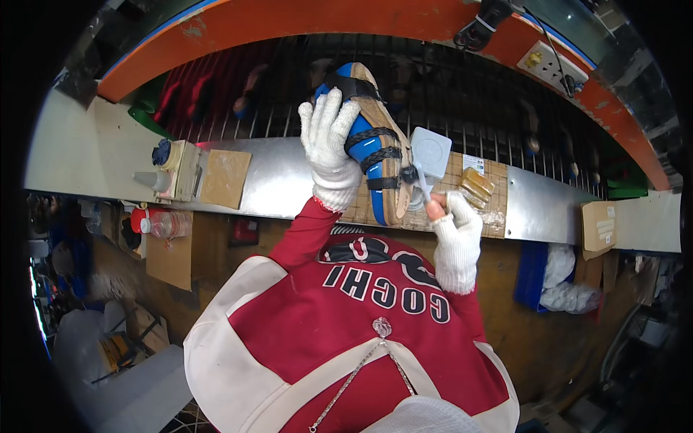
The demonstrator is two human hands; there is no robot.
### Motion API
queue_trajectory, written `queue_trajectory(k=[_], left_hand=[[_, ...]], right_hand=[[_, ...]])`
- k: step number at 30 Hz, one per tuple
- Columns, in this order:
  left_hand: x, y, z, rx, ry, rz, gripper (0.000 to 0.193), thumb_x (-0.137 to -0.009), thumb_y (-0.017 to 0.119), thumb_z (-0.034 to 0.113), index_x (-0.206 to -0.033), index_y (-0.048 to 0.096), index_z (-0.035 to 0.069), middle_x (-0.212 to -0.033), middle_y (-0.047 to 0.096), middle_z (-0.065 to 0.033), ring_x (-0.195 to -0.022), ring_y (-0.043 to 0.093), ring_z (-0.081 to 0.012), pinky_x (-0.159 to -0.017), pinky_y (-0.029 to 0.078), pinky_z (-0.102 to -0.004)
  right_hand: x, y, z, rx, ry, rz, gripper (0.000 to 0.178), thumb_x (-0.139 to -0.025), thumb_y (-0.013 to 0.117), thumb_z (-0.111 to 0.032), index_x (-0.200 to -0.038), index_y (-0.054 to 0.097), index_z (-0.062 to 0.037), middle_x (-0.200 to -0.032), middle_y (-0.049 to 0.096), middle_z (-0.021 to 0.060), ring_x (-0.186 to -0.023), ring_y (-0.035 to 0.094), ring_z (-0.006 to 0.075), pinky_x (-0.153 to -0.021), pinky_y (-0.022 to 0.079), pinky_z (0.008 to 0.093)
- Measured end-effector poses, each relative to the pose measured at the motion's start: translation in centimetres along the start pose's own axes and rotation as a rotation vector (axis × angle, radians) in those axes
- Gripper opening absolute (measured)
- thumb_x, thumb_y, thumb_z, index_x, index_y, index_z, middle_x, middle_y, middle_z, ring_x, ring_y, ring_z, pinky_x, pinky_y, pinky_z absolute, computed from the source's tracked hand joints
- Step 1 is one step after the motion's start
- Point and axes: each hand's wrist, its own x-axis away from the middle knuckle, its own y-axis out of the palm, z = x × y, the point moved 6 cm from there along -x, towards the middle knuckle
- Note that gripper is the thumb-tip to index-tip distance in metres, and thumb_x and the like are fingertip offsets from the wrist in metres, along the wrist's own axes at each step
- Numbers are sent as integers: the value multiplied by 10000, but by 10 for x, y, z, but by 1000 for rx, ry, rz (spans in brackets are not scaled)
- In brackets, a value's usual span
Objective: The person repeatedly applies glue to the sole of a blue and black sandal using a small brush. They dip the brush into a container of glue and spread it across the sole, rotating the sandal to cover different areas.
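Observation:
A sandal (390,130) with dark braided straps and a tan sole edge is fitted on a blue shoe last (356,127). My left hand (329,143), in a white knit glove, grips the last from its left side, and its thumb is hidden. A brush with a pale handle (423,182) is pinched in my right hand (458,232), whose white glove leaves some fingertips bare. The brush's dark tip rests at the sole's right edge, near the lowest strap. Just beyond the brush is a whitish square container (431,150).
A metal-edged bench (538,206) carries a tan board (497,209) and an amber-coloured block (476,186). Metal bars (462,86) run behind it, with more shoes dimly visible beneath. Left are a tan sheet (226,178) and a plastic bottle (170,224); right, a small carton (598,225).

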Motion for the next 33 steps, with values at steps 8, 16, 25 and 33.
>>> queue_trajectory(k=[8, 16, 25, 33], left_hand=[[-2, 0, 4, -34, -33, -48, 612, -675, 836, 138, -1255, 637, 143, -1335, 603, -174, -1246, 566, -380, -1122, 309, -583], [-3, 6, 0, -67, -24, -26, 620, -658, 831, 122, -1247, 638, 145, -1315, 607, -174, -1210, 579, -385, -1091, 331, -598], [-7, 9, -10, -67, -58, -54, 647, -595, 820, 57, -1214, 641, 111, -1211, 641, -209, -1100, 612, -409, -990, 385, -560], [-7, 16, -10, -80, -107, -104, 610, -569, 821, 38, -1157, 665, 86, -1163, 664, -201, -1056, 628, -389, -959, 403, -521]], right_hand=[[1, 3, -1, 25, -41, 3, 209, -914, 706, -122, -995, 688, 69, -894, 546, 30, -771, 498, 89, -666, 401, 243], [-29, 5, -14, 143, -225, 80, 243, -891, 748, -163, -1010, 713, 46, -938, 554, 40, -828, 510, 109, -704, 405, 243], [-22, -1, -12, 184, -242, -21, 225, -878, 754, -134, -996, 710, 52, -965, 588, 61, -829, 545, 118, -688, 434, 249], [-25, -6, -6, 166, -184, -22, 202, -889, 737, -116, -991, 706, 56, -941, 578, 56, -815, 532, 115, -685, 429, 251]])
